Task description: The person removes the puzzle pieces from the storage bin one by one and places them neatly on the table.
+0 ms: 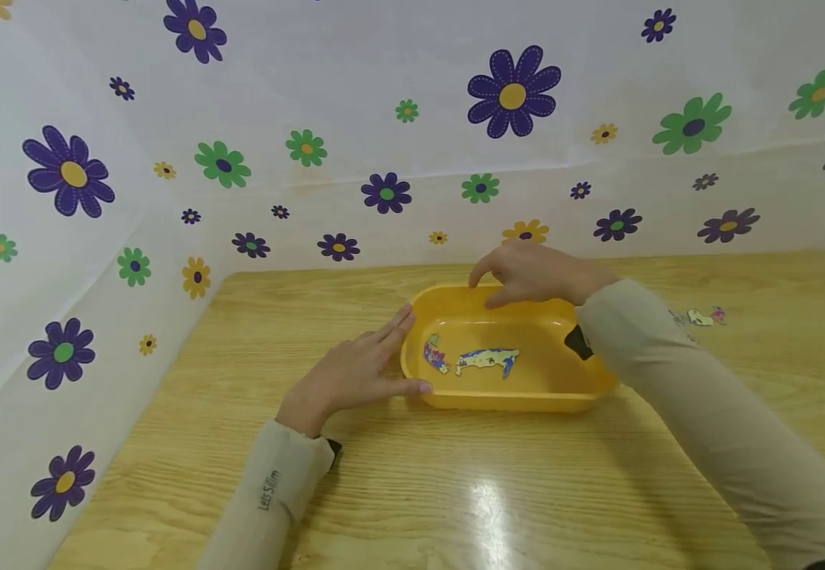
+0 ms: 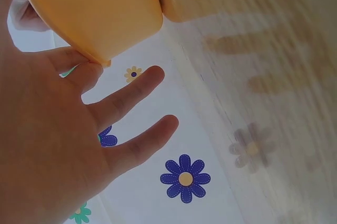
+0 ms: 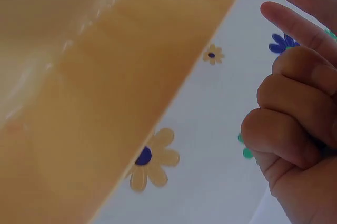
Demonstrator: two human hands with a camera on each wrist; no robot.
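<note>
A yellow oval plastic tub [image 1: 512, 402] sits on the wooden table. Inside it lie a long cream-and-blue flat piece [image 1: 487, 359] and a smaller curved multicoloured piece [image 1: 435, 355]; their kind is unclear. My left hand [image 1: 355, 372] holds the tub's left end, thumb on the near corner and a bent finger against the rim, while two fingers [image 2: 131, 95] stretch away straight. Above the far rim hovers my right hand [image 1: 530, 271]. Its thumb and index finger are extended and the other fingers [image 3: 295, 98] curl loosely, holding nothing visible.
More small flat pieces [image 1: 701, 317] lie on the table [image 1: 398, 491] to the tub's right, partly hidden by the right sleeve [image 1: 690, 404]. A white sheet [image 1: 355, 87] with printed flowers hangs along the table's back and left sides.
</note>
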